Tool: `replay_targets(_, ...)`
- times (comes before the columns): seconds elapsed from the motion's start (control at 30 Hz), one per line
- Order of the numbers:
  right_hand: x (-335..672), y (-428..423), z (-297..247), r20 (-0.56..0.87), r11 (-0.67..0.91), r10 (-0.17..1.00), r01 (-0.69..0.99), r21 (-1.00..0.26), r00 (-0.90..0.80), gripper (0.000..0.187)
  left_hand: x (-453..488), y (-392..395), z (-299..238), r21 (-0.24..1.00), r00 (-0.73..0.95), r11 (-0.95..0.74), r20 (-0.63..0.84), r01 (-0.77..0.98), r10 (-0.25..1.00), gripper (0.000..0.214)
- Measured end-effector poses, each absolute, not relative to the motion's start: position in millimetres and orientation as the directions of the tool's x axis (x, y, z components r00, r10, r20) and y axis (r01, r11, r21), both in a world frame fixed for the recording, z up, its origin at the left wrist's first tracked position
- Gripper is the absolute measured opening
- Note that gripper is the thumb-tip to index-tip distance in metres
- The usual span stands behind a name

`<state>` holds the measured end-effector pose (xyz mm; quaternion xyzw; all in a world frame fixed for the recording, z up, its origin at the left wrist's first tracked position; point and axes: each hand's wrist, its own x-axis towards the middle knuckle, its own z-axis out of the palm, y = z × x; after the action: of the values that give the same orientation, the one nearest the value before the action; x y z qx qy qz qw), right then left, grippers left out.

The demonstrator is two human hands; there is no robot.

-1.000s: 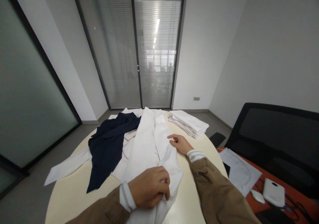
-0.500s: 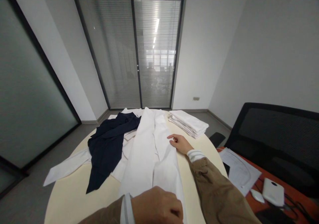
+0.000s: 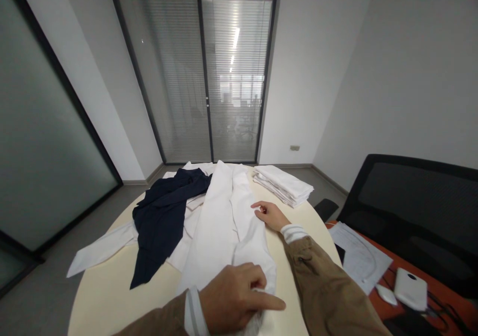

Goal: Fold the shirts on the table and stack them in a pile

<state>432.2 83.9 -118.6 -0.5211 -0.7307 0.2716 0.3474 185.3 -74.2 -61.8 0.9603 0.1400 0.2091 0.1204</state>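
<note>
The white coat (image 3: 224,221) lies from 6 to 12 o'clock along the table (image 3: 108,296). The left hand (image 3: 235,301), curled with its forefinger out, sits on the bunched hem at 6; whether it grips, I can't tell. The right hand (image 3: 271,215) rests loosely open on the 3 o'clock edge. An uneven pull would likely skew the fold.

free: bare table (image 3: 106,296) front-left | blocked: white coat (image 3: 224,216) centre, navy garment (image 3: 160,221), folded stack (image 3: 284,184)

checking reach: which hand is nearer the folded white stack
Right. The right hand lies just short of the folded white stack; the left hand rests on the white garment's near end.
</note>
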Motion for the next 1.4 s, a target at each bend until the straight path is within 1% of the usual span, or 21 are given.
replay_targets(0.07, 432.4, 83.9, -118.9, 0.223, 0.309, 0.950, 0.570, -0.762, -0.217, 0.034, 182.1, -68.7, -63.4, 0.315, 0.843, -0.923, 0.413, 0.223, 0.345, 0.035)
replay_targets(0.13, 432.2, 83.5, -118.5, 0.223, 0.311, 0.949, 0.567, -0.763, -0.220, 0.034, 179.2, -63.8, -63.6, 0.361, 0.850, -0.914, 0.409, 0.183, 0.332, 0.030)
replay_targets(0.27, 431.3, 82.8, -116.9, 0.219, 0.305, 0.951, 0.563, -0.768, -0.216, 0.034, 177.3, -65.0, -59.4, 0.472, 0.897, -0.878, 0.348, 0.081, 0.270, 0.020)
replay_targets(0.33, 430.8, 82.8, -116.6, 0.210, 0.298, 0.953, 0.556, -0.776, -0.217, 0.034, 179.4, -71.0, -56.7, 0.527, 0.923, -0.850, 0.319, 0.016, 0.215, 0.016)
replay_targets(0.43, 430.8, 82.5, -116.4, 0.210, 0.298, 0.953, 0.553, -0.778, -0.217, 0.034, 183.0, -78.3, -52.9, 0.616, 0.959, -0.784, 0.258, -0.073, 0.114, 0.022)
replay_targets(0.47, 431.0, 82.0, -115.8, 0.216, 0.301, 0.952, 0.560, -0.772, -0.215, 0.034, 183.3, -78.7, -51.6, 0.634, 0.966, -0.770, 0.238, -0.074, 0.103, 0.025)
replay_targets(0.5, 431.0, 81.1, -114.7, 0.222, 0.305, 0.952, 0.571, -0.762, -0.212, 0.034, 182.9, -77.9, -50.3, 0.636, 0.967, -0.770, 0.222, -0.047, 0.123, 0.026)
replay_targets(0.53, 430.9, 79.9, -112.9, 0.225, 0.308, 0.951, 0.589, -0.747, -0.212, 0.034, 181.7, -76.0, -49.2, 0.620, 0.962, -0.785, 0.208, 0.008, 0.174, 0.024)
replay_targets(0.6, 429.6, 76.6, -107.0, 0.243, 0.317, 0.948, 0.649, -0.692, -0.204, 0.033, 177.9, -70.0, -48.2, 0.543, 0.931, -0.824, 0.193, 0.161, 0.309, 0.023)
replay_targets(0.63, 428.1, 74.8, -103.2, 0.270, 0.332, 0.942, 0.685, -0.648, -0.200, 0.031, 175.8, -66.7, -48.7, 0.496, 0.918, -0.838, 0.177, 0.229, 0.355, 0.025)
replay_targets(0.67, 425.9, 73.1, -99.0, 0.310, 0.356, 0.929, 0.717, -0.600, -0.202, 0.029, 174.0, -63.8, -49.9, 0.452, 0.918, -0.850, 0.145, 0.271, 0.369, 0.028)
replay_targets(0.73, 419.4, 70.1, -90.5, 0.398, 0.433, 0.885, 0.744, -0.509, -0.243, 0.025, 172.2, -60.2, -54.6, 0.388, 0.947, -0.879, 0.046, 0.276, 0.318, 0.033)
replay_targets(0.8, 411.1, 67.8, -83.1, 0.413, 0.513, 0.846, 0.727, -0.457, -0.338, 0.023, 173.2, -59.8, -60.9, 0.363, 0.970, -0.901, -0.035, 0.236, 0.240, 0.029)
replay_targets(0.9, 398.3, 65.0, -73.9, 0.302, 0.593, 0.805, 0.686, -0.423, -0.510, 0.026, 177.2, -62.4, -69.4, 0.379, 0.984, -0.909, -0.048, 0.175, 0.170, 0.024)
replay_targets(0.97, 390.7, 63.1, -68.7, 0.235, 0.643, 0.762, 0.666, -0.377, -0.603, 0.034, 179.2, -64.1, -72.9, 0.396, 0.989, -0.907, -0.017, 0.143, 0.148, 0.021)
replay_targets(1.03, 383.5, 61.2, -64.6, 0.187, 0.679, 0.730, 0.663, -0.315, -0.658, 0.041, 180.1, -65.5, -75.5, 0.389, 0.990, -0.912, 0.013, 0.127, 0.143, 0.017)
replay_targets(1.13, 372.5, 58.2, -61.5, 0.103, 0.683, 0.724, 0.688, -0.245, -0.682, 0.047, 181.0, -67.6, -79.4, 0.335, 0.989, -0.933, 0.027, 0.129, 0.146, 0.007)
replay_targets(1.2, 365.9, 55.9, -60.6, 0.063, 0.668, 0.738, 0.714, -0.208, -0.672, 0.044, 182.2, -69.0, -82.0, 0.296, 0.989, -0.946, 0.026, 0.129, 0.143, 0.006)
replay_targets(1.27, 360.7, 53.7, -59.1, 0.042, 0.640, 0.764, 0.749, -0.171, -0.643, 0.035, 183.5, -70.1, -83.7, 0.281, 0.990, -0.952, 0.032, 0.121, 0.135, 0.006)
replay_targets(1.33, 356.6, 51.8, -56.6, 0.038, 0.602, 0.797, 0.788, -0.127, -0.603, 0.023, 184.4, -70.6, -84.1, 0.296, 0.993, -0.951, 0.051, 0.088, 0.108, 0.006)
replay_targets(1.4, 352.4, 50.4, -53.9, 0.068, 0.540, 0.841, 0.837, -0.086, -0.536, 0.017, 184.6, -70.4, -84.1, 0.318, 0.995, -0.947, 0.069, 0.049, 0.075, 0.008)
